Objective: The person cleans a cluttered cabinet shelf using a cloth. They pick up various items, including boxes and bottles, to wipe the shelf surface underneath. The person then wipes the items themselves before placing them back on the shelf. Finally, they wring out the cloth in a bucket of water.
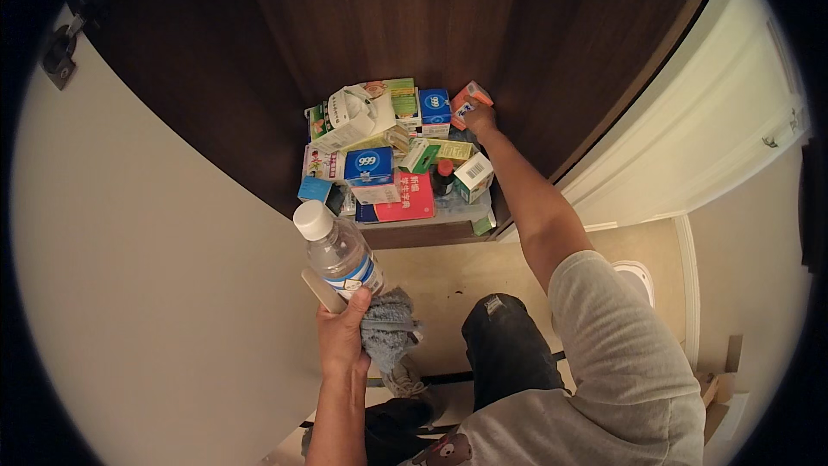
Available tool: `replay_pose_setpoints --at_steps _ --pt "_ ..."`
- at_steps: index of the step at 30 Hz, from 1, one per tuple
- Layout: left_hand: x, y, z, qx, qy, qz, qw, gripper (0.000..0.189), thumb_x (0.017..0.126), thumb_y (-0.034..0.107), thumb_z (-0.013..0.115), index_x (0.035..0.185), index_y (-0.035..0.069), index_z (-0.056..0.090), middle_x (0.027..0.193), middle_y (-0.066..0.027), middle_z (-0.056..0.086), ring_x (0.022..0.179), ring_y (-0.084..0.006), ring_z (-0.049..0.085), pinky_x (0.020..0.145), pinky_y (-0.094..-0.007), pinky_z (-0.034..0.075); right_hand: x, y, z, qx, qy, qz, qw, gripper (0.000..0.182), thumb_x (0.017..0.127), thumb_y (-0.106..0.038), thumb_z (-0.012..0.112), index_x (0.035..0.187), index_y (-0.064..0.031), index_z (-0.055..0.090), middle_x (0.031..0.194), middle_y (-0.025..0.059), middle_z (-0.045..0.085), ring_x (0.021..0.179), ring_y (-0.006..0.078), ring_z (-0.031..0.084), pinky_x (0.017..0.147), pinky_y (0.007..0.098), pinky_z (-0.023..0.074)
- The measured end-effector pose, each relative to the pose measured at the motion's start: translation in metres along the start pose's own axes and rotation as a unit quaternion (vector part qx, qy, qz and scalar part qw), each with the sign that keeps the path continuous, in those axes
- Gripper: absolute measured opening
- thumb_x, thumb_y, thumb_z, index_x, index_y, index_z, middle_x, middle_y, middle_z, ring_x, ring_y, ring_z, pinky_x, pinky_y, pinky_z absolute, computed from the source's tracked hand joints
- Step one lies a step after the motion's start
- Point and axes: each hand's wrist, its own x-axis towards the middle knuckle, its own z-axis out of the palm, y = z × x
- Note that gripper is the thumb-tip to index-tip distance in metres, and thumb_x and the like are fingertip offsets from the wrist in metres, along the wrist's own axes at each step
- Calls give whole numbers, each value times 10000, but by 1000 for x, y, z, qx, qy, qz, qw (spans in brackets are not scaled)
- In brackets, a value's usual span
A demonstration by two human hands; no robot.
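Observation:
My left hand grips a clear plastic bottle with a white cap, tilted up toward the cabinet. A grey terry cloth is bunched in the same hand, beside a pale flat-handled object whose far end is hidden. At the back right of the cabinet, my right hand has its fingers around an orange carton. Left of it stands a blue carton. Below lie a white-and-green carton and a small dark bottle with a red cap.
Several other cartons, including an opened white one, crowd the cabinet floor. A red book lies under a blue-and-white box. A pale door panel borders the left; a whitish curtain-like sheet hangs at right.

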Motion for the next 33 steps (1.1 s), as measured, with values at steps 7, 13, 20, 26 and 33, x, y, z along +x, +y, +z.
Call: replay_pose_setpoints --at_steps 7,13,20,26,33 --pt "-3 0 -3 8 16 5 1000 534 663 155 733 1107 33 461 1008 -69 557 897 -184 545 779 -323 446 -55 -25 8 -157 40 -88 983 433 713 -147 562 1122 -287 535 1264 193 291 1083 340 427 899 356 379" --pt "-2 1 0 -1 -4 -2 1000 526 674 151 723 1107 20 455 993 -82 561 889 -190 550 771 -325 452 -46 -23 -6 -124 7 -117 985 305 698 -136 580 989 -217 622 1116 157 494 994 278 517 848 340 416" --pt "-2 0 2 7 -1 6 1000 514 680 143 718 1107 25 459 1000 -76 561 891 -184 548 772 -321 450 -41 -27 -14 19 145 -16 989 395 680 -97 571 1061 -198 575 931 154 603 882 277 581 793 332 444" --pt "0 -3 -1 6 0 9 1000 513 674 138 723 1103 25 465 998 -69 563 889 -175 548 779 -315 448 -38 -26 -16 -40 86 -58 994 523 675 -64 523 1190 -138 468 1024 160 570 978 285 537 839 326 420" --pt "-3 -4 5 17 -4 7 1000 469 704 135 690 1095 28 454 995 -93 561 863 -213 563 746 -348 477 -46 -30 -21 -56 198 -119 971 458 705 -75 515 1162 -99 486 1041 170 557 963 344 525 850 368 410"
